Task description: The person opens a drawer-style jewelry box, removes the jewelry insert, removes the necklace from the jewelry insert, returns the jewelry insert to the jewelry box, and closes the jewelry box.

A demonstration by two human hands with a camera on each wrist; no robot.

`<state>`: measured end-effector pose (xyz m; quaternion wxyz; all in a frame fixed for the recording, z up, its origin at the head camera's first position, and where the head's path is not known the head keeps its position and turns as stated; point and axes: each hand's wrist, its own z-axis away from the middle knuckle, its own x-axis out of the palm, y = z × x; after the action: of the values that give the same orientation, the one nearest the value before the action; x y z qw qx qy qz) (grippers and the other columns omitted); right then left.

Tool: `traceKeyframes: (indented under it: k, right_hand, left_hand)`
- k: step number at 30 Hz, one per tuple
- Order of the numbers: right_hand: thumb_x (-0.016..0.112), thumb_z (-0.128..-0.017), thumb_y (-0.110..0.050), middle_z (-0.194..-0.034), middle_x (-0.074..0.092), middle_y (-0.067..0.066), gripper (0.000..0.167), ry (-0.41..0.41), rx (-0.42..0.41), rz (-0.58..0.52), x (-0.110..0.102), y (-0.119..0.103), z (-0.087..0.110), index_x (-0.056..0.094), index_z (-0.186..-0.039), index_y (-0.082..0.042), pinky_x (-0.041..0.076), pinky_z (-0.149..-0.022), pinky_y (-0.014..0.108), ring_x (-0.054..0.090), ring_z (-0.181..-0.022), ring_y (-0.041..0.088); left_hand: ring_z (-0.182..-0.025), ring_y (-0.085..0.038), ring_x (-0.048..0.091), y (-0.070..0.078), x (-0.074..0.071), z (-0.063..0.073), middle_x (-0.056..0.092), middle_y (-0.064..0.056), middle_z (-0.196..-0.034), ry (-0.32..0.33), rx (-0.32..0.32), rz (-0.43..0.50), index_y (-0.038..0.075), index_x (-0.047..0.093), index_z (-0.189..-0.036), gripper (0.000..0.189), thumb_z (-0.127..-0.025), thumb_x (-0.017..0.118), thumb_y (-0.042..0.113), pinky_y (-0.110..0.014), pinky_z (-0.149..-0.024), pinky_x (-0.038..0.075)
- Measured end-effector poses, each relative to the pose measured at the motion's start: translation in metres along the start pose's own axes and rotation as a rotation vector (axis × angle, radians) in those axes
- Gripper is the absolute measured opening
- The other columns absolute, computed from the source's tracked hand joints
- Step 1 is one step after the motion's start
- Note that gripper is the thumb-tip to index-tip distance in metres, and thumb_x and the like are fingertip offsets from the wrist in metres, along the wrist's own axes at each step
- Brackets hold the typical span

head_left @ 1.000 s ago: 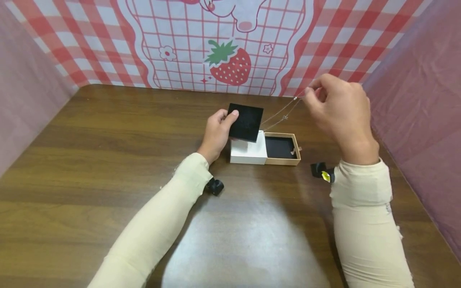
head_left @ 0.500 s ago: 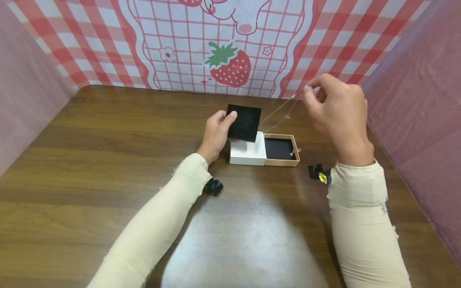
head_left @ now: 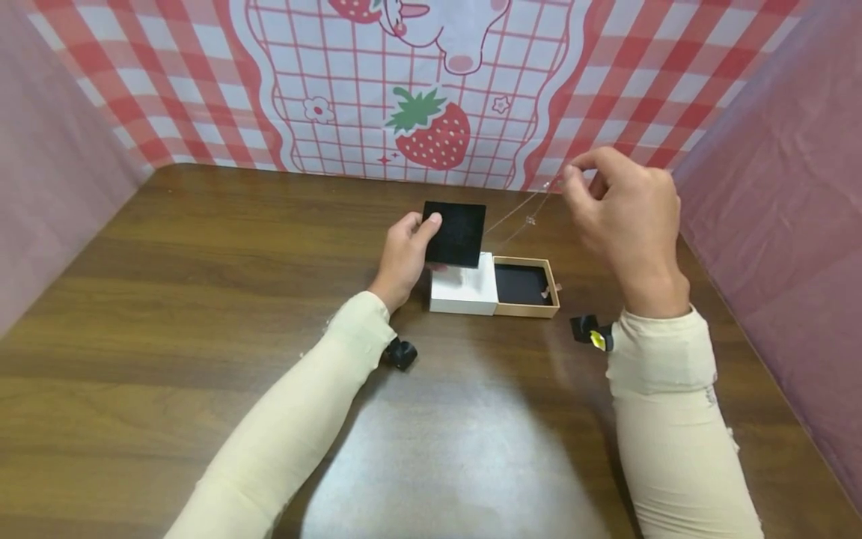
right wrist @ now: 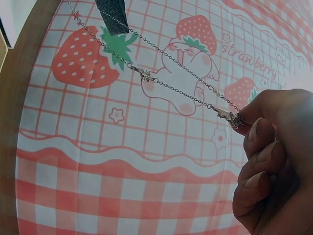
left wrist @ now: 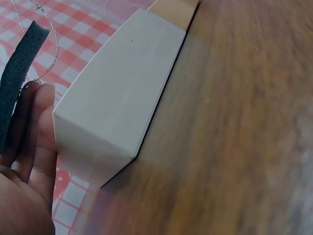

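My left hand holds a thin black square foam pad above the box, thumb on its face and fingers behind. In the left wrist view the pad stands edge-on, and part of the chain runs down to the fingertips behind it. My right hand, raised at the right, pinches the end of a fine silver necklace between thumb and forefinger. Its two strands slant from those fingertips down to the pad, with small sparkling charms along one strand. The other fingers of the right hand are curled.
On the wooden table lies a white box sleeve, partly under the pad in the head view. A tan-edged drawer with a black lining and small ribbon tab sticks out of its right side. A red-checked strawberry cloth hangs behind.
My right hand has shifted slightly left, towards the pad, with the necklace still pinched. The left hand keeps its hold on the pad. The head view has tilted up slightly.
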<state>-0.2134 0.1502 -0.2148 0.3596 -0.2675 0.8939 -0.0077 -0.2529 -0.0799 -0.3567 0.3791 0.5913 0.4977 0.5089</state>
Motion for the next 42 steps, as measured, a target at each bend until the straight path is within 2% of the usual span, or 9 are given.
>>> traceKeyframes:
  k: [11, 23, 31, 42]
  right_hand:
    - [0.06, -0.097, -0.02, -0.059, 0.057, 0.01, 0.024, 0.043, 0.007, -0.019, 0.002, 0.002, 0.0, 0.075, -0.095, -0.001, 0.032, -0.055, 0.037, 0.048, -0.053, 0.024]
    - [0.058, -0.097, -0.021, -0.06, 0.057, 0.01, 0.026, 0.052, 0.029, -0.013, -0.001, 0.003, -0.001, 0.074, -0.093, -0.001, 0.033, -0.057, 0.036, 0.049, -0.055, 0.023]
    - [0.056, -0.098, -0.024, -0.063, 0.06, 0.01, 0.028, 0.03, 0.08, 0.0, -0.005, 0.005, -0.001, 0.075, -0.097, -0.003, 0.032, -0.057, 0.033, 0.045, -0.058, 0.016]
    - [0.058, -0.097, -0.026, -0.068, 0.062, 0.012, 0.029, 0.012, 0.117, 0.004, -0.015, 0.014, -0.004, 0.076, -0.098, -0.003, 0.031, -0.06, 0.029, 0.044, -0.061, 0.013]
  left_hand:
    - [-0.066, -0.016, 0.061, -0.001, -0.001, -0.001, 0.059, -0.009, -0.082, 0.011, 0.0, -0.014, -0.003, 0.06, -0.098, 0.03, -0.102, 0.059, 0.027, -0.039, -0.053, 0.057]
    - [-0.064, -0.017, 0.061, -0.001, 0.0, -0.001, 0.06, -0.01, -0.082, 0.015, -0.002, 0.0, -0.002, 0.06, -0.096, 0.03, -0.102, 0.059, 0.027, -0.039, -0.052, 0.057]
    - [-0.066, -0.017, 0.061, -0.002, 0.001, 0.0, 0.06, -0.01, -0.082, 0.008, -0.003, -0.016, -0.002, 0.06, -0.096, 0.03, -0.101, 0.06, 0.028, -0.038, -0.053, 0.057]
    - [-0.065, -0.017, 0.061, -0.001, 0.004, 0.001, 0.06, -0.01, -0.082, 0.009, 0.002, -0.035, -0.003, 0.06, -0.096, 0.031, -0.102, 0.059, 0.028, -0.036, -0.052, 0.056]
